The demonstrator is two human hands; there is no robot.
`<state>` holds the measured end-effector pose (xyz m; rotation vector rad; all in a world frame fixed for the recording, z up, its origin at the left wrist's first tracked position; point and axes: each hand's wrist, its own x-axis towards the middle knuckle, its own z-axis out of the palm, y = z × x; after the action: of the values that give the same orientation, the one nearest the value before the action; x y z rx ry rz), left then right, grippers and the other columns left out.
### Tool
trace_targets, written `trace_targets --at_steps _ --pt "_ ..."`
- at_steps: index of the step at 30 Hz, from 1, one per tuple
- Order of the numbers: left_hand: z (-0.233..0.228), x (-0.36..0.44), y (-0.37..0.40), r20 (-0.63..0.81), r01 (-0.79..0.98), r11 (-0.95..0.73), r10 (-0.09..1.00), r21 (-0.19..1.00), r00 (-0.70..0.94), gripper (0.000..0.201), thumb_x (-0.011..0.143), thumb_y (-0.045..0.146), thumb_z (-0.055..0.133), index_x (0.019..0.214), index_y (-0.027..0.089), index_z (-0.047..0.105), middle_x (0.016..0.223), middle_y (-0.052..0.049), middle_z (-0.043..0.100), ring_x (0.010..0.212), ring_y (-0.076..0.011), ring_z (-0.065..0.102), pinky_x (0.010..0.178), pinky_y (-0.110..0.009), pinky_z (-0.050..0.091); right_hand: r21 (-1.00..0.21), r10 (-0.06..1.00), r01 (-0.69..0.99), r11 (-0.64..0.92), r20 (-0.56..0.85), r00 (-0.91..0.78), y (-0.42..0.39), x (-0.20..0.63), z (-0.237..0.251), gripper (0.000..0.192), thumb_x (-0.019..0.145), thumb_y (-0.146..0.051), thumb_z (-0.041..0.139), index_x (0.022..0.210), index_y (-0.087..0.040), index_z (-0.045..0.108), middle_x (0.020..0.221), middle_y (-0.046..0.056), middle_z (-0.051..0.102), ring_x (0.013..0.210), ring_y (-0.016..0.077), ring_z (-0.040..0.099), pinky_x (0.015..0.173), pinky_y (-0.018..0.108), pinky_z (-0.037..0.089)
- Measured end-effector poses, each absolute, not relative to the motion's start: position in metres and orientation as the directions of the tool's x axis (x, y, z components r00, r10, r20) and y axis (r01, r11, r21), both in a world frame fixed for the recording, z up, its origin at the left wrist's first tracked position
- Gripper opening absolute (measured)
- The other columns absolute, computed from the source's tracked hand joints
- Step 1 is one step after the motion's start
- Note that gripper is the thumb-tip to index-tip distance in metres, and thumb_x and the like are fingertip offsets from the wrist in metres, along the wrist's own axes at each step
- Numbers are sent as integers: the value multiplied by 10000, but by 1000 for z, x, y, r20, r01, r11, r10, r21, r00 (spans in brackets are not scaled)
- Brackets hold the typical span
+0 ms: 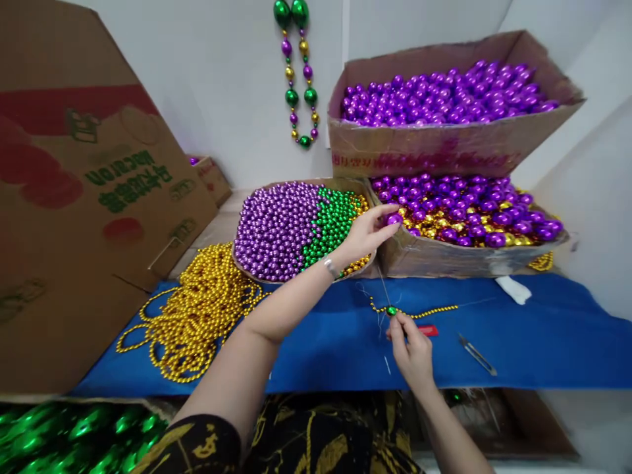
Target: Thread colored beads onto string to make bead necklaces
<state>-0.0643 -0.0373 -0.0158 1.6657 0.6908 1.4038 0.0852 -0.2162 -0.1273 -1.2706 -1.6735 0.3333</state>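
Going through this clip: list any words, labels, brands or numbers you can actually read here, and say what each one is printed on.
Nothing can be read with confidence.
Large cardboard flap: green characters and a line of Latin letters, printed upside down to this view and too blurred to quote.
Upper carton of purple beads: a band of red print along the front wall, smeared, illegible.
Small red tag on the blue cloth: no legible text.

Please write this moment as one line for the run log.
left hand: picking purple bead from lower box | right hand: holding green bead on gold strand | surface: blue cloth
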Motion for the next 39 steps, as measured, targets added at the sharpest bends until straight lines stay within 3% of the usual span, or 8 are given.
trace_targets --at_steps 4,9,15,19,26,32,37,39 --pt "6 -6 16 584 202 -708 683 676 439 360 841 217 652 1194 153 624 1268 -126 638 1162 -209 583 1028 -348 439 -737 883 573 358 467 50 -221 90 -128 261 973 -360 457 932 -187 648 686 11 690 581 122 664 595 199 526" --pt "10 20 43 456 535 -701 714 472 532 236 910 176 512 1081 126 667 1090 -117 703 1022 -204 629 944 -342 459 -759 896 572 313 435 88 -223 106 -130 298 971 -407 455 950 -187 655 669 17 688 570 128 661 605 209 542" --pt "11 60 37 276 709 -683 725 174 631 273 897 244 516 1060 120 696 1042 -155 702 976 -273 648 815 -379 506 -785 901 528 323 426 82 -220 116 -139 296 968 -405 460 934 -184 653 735 44 719 587 135 682 588 194 550" --pt "5 83 42 239 725 -686 715 64 656 318 862 118 486 1113 112 681 1090 -177 681 1052 -314 618 794 -403 521 -774 881 531 345 463 102 -217 123 -153 268 955 -405 493 933 -191 654 695 24 712 561 137 683 561 175 545" --pt "0 85 52 196 701 -711 697 60 690 384 838 107 503 1192 147 646 1161 -167 642 1088 -347 585 774 -428 521 -767 883 549 333 457 103 -216 136 -166 258 956 -400 498 954 -195 654 706 16 711 575 127 686 556 156 540" --pt "0 86 48 174 718 -692 718 75 674 397 842 107 487 1209 159 631 1153 -162 631 1092 -341 580 735 -383 501 -786 897 541 299 424 121 -216 138 -170 303 954 -438 495 962 -182 658 728 41 721 588 141 691 561 175 550" --pt "9 78 43 257 694 -717 683 56 684 368 833 90 490 1161 129 654 1123 -173 640 1094 -354 580 755 -410 508 -775 889 551 309 441 123 -215 135 -163 307 952 -447 495 936 -187 659 693 30 711 568 139 686 552 175 540" --pt "16 65 34 354 666 -731 668 150 654 352 856 133 509 1180 128 648 1116 -169 648 1070 -327 593 792 -420 514 -766 883 562 312 452 126 -215 133 -155 292 956 -430 491 919 -189 652 688 26 707 565 134 681 554 174 534"
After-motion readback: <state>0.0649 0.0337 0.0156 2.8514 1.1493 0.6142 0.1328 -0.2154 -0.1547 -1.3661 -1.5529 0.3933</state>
